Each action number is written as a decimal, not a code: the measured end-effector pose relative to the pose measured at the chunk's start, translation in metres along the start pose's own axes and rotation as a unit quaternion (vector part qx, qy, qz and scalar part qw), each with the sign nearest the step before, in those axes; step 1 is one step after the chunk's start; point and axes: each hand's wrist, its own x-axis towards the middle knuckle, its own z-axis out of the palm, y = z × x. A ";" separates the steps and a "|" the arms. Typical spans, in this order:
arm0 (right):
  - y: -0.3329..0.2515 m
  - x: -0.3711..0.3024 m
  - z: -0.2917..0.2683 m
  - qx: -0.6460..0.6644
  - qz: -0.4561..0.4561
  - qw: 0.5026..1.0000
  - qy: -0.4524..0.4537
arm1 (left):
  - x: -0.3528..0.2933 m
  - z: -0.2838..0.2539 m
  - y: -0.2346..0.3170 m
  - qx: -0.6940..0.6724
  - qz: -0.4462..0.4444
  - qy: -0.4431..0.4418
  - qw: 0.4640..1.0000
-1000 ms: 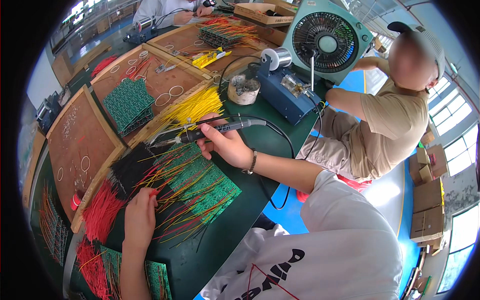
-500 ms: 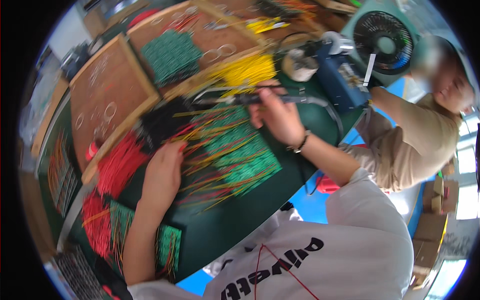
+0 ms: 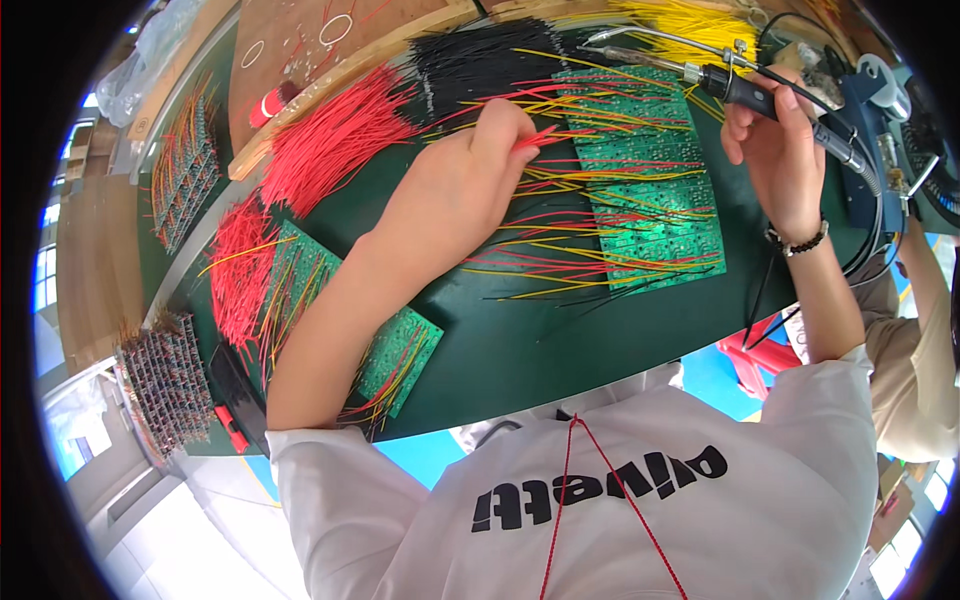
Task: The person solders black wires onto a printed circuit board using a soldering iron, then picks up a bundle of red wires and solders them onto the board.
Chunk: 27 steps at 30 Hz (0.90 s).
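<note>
My left hand (image 3: 465,185) is closed, pinching red wires (image 3: 535,138) whose ends poke out past the fingertips toward the board. My right hand (image 3: 785,165) wraps round a soldering iron (image 3: 740,92) with a thin metal solder-feed tube above it. The iron's tip points left over the far edge of a green circuit board panel (image 3: 650,190). Rows of red, yellow and black wires stick out leftward from that panel, which lies flat between my hands. Whether the tip touches the panel I cannot tell.
Bundles of red wires (image 3: 335,140), black wires (image 3: 480,70) and yellow wires (image 3: 690,35) lie along the far side. More wired boards (image 3: 400,360) lie by my left forearm. A blue machine (image 3: 865,140) stands at right, near a co-worker's arm (image 3: 925,265).
The view has turned and come closer to the table. My left hand has moved nearer the panel's wires, red wires in its fingers. The right hand still holds the soldering iron.
</note>
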 end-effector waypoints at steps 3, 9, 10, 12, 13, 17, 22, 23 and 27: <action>0.004 -0.003 -0.005 0.010 0.005 1.000 -0.020 | 0.001 -0.004 0.006 0.018 0.025 -0.017 0.999; 0.007 -0.008 -0.012 0.001 -0.011 1.000 -0.014 | 0.008 -0.016 0.018 0.000 -0.022 -0.042 0.999; 0.009 -0.008 -0.011 -0.020 0.001 1.000 0.019 | 0.010 -0.016 0.018 -0.006 -0.021 -0.047 0.999; 0.009 -0.006 -0.012 -0.041 0.005 0.998 0.051 | 0.017 -0.015 0.014 -0.004 -0.010 -0.051 0.999; 0.009 -0.008 -0.015 -0.018 0.005 0.999 0.031 | 0.018 -0.014 0.012 -0.008 0.001 -0.056 0.998; 0.009 -0.011 -0.014 -0.017 0.002 0.999 0.033 | 0.023 -0.006 0.012 -0.039 0.010 -0.082 0.996; 0.007 -0.010 -0.016 -0.047 -0.018 0.998 0.041 | 0.018 0.011 0.004 -0.039 0.041 -0.048 0.997; 0.008 -0.011 -0.017 -0.047 -0.013 0.998 0.040 | 0.018 0.009 0.004 -0.019 0.032 -0.055 0.998; 0.016 -0.013 -0.031 -0.067 -0.033 0.995 0.071 | 0.018 0.014 0.000 0.001 0.029 -0.017 0.999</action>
